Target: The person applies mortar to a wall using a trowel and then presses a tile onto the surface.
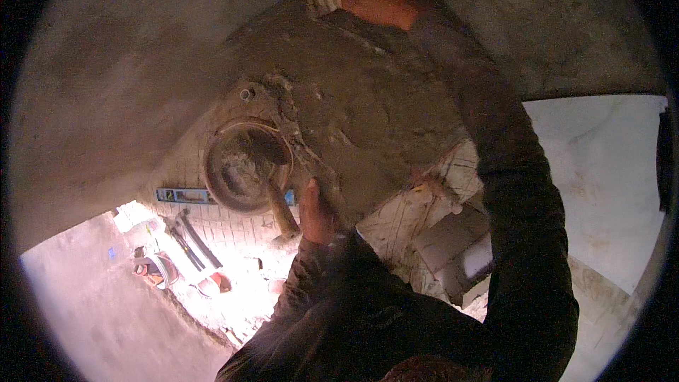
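At the far end of a bed of wet grey mortar [396,113], my right hand [378,1] is closed on a pale, ridged piece [322,2] whose kind I cannot make out. A thin straight edge [361,41] shows in the mortar just below that hand. My left hand [316,213] rests by the mortar's near left edge, fingers stretched forward; its far side is in shadow. Just left of it stands a round bowl [212,170] with mortar inside. A tool with a thick wooden handle [284,213] leans out of the bowl toward my left hand.
A blue spirit level [185,196] lies under the bowl's near side. Long-handled tools [191,240] and a reddish roll-like item [157,269] sit in bright light at lower left. A short pipe stub [246,95] stands beyond the bowl. Walls close in left and behind; a white panel [594,184] is right.
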`<state>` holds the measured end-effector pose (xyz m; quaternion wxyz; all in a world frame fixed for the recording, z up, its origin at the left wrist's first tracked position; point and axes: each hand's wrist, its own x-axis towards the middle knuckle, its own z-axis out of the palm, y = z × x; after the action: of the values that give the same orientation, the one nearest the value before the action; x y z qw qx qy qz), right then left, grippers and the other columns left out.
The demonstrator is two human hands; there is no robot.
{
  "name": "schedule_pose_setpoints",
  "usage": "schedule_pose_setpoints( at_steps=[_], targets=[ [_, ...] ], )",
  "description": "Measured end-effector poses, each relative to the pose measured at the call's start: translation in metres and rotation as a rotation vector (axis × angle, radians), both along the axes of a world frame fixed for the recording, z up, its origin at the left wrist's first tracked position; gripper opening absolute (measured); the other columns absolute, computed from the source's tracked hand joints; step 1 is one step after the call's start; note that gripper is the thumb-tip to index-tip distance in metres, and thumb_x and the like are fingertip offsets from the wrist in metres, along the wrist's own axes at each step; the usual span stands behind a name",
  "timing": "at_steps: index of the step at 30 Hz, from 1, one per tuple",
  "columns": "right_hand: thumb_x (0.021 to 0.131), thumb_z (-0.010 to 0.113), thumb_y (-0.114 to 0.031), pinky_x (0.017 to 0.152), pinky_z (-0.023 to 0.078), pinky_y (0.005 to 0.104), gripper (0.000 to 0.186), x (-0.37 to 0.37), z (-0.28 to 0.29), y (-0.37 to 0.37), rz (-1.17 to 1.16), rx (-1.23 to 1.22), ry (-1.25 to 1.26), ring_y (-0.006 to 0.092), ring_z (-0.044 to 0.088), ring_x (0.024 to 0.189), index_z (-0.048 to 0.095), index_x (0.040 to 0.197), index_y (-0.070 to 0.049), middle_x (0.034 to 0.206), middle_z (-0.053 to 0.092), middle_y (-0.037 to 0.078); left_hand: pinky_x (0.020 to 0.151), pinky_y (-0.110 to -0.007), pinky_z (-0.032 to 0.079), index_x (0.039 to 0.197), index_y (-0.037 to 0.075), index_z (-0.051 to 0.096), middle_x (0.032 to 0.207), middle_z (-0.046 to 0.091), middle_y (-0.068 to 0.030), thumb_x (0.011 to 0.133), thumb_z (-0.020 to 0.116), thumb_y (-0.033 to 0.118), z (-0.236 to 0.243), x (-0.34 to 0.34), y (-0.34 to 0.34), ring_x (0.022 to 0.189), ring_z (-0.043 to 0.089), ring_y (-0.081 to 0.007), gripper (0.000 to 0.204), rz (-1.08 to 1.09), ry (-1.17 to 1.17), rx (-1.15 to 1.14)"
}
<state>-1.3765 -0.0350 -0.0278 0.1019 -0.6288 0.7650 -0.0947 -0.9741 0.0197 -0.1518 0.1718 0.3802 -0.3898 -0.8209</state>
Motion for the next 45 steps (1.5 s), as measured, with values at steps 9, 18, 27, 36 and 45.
schedule_pose_setpoints(
  at_steps=[9, 18, 27, 36, 45],
  targets=[
    [0.095, 0.058, -0.033, 0.081, 0.052, 0.0417, 0.037, 0.072, 0.055, 0.11, -0.122, 0.203, -0.096, 0.0333, 0.067, 0.089, 0.062, 0.122, -0.01, 0.099, 0.068, 0.017, 0.106, -0.045, 0.04, 0.137, 0.001, 0.046, 0.132, 0.054, -0.0139, 0.102, 0.044, 0.034, -0.013, 0.007, 0.0, 0.122, 0.051, -0.028, 0.048, 0.036, -0.004, -0.018],
    [0.094, 0.059, -0.027, 0.075, 0.052, 0.0421, 0.031, 0.056, -0.029, -0.06, 0.0, -0.091, 0.042, 0.0301, 0.065, 0.081, 0.061, 0.117, -0.006, 0.093, 0.067, 0.015, 0.102, -0.041, 0.044, 0.143, 0.003, 0.039, 0.135, 0.053, -0.0124, 0.102, 0.037, 0.051, -0.003, -0.001, -0.003, 0.12, 0.053, -0.0306, 0.063, -0.019, -0.048, -0.103],
    [0.094, 0.06, -0.026, 0.08, 0.051, 0.0388, 0.032, 0.075, 0.053, 0.105, 0.026, 0.31, -0.184, 0.0264, 0.062, 0.084, 0.061, 0.121, -0.008, 0.097, 0.065, 0.014, 0.101, -0.042, 0.044, 0.147, 0.008, 0.035, 0.142, 0.047, -0.011, 0.099, 0.027, 0.063, 0.002, -0.003, 0.004, 0.126, 0.049, -0.0299, 0.073, 0.089, 0.065, 0.164],
    [0.092, 0.061, -0.029, 0.072, 0.053, 0.0445, 0.03, 0.114, -0.024, -0.056, -0.056, -0.124, -0.051, 0.0323, 0.065, 0.08, 0.061, 0.111, -0.007, 0.09, 0.066, 0.016, 0.101, -0.041, 0.043, 0.149, 0.011, 0.032, 0.144, 0.045, -0.0088, 0.097, 0.026, 0.068, -0.013, 0.004, -0.002, 0.124, 0.049, -0.0298, 0.077, 0.022, 0.052, 0.123],
    [0.09, 0.067, -0.028, 0.073, 0.053, 0.0365, 0.043, 0.138, 0.051, 0.182, -0.098, 0.187, -0.121, 0.0247, 0.066, 0.078, 0.059, 0.131, -0.015, 0.096, 0.069, 0.014, 0.105, -0.042, 0.04, 0.149, 0.01, 0.032, 0.144, 0.045, -0.0095, 0.096, 0.021, 0.07, -0.07, 0.017, -0.004, 0.128, 0.047, -0.0302, 0.08, -0.155, -0.127, -0.222]
  ],
)
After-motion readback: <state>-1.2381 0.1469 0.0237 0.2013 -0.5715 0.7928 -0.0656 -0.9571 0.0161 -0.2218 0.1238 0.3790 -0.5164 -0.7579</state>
